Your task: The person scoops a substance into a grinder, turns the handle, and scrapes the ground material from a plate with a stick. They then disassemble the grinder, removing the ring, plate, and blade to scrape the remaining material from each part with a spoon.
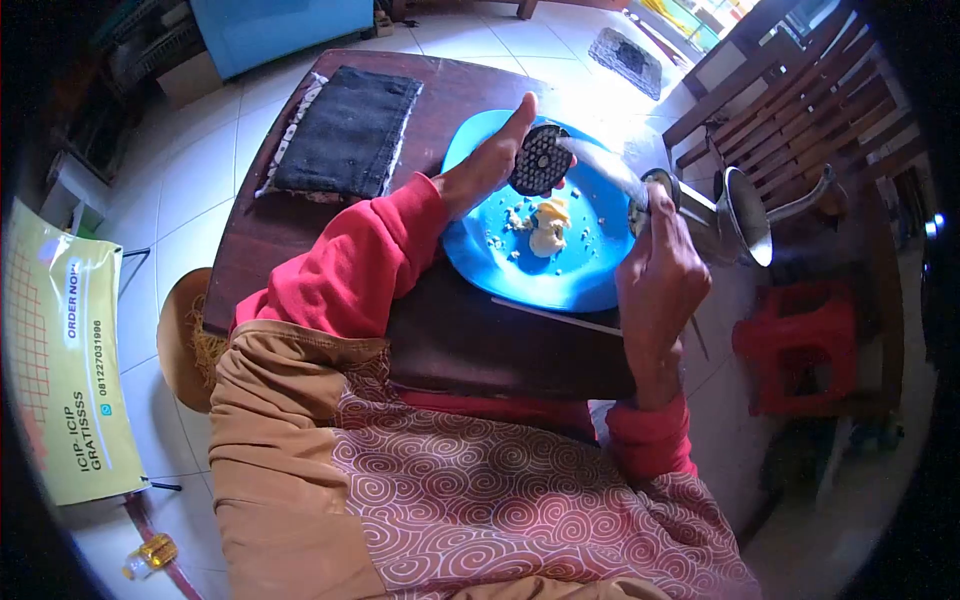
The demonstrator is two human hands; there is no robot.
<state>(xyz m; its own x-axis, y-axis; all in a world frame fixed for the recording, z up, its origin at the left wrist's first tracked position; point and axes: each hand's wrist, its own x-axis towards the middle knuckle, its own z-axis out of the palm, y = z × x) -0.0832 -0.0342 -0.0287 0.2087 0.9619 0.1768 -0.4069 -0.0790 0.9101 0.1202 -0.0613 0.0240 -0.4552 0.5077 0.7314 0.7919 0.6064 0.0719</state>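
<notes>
My left hand (pixel 490 160) holds a round perforated metal disc (pixel 541 160) above a blue plate (pixel 590 280). A small yellowish-white lump of food with crumbs (pixel 548 228) lies on the plate. My right hand (pixel 660 275) grips the front end of a metal meat grinder (pixel 745 212) that is fixed at the right edge of the dark wooden table (pixel 300 225). A shiny metal part runs between the disc and the grinder's mouth.
A dark folded cloth (pixel 348 130) lies on the table's far left part. A red plastic stool (pixel 815 345) stands to the right, wooden chairs (pixel 800 100) behind it. A yellow banner (pixel 65 360) lies on the white tiled floor at left.
</notes>
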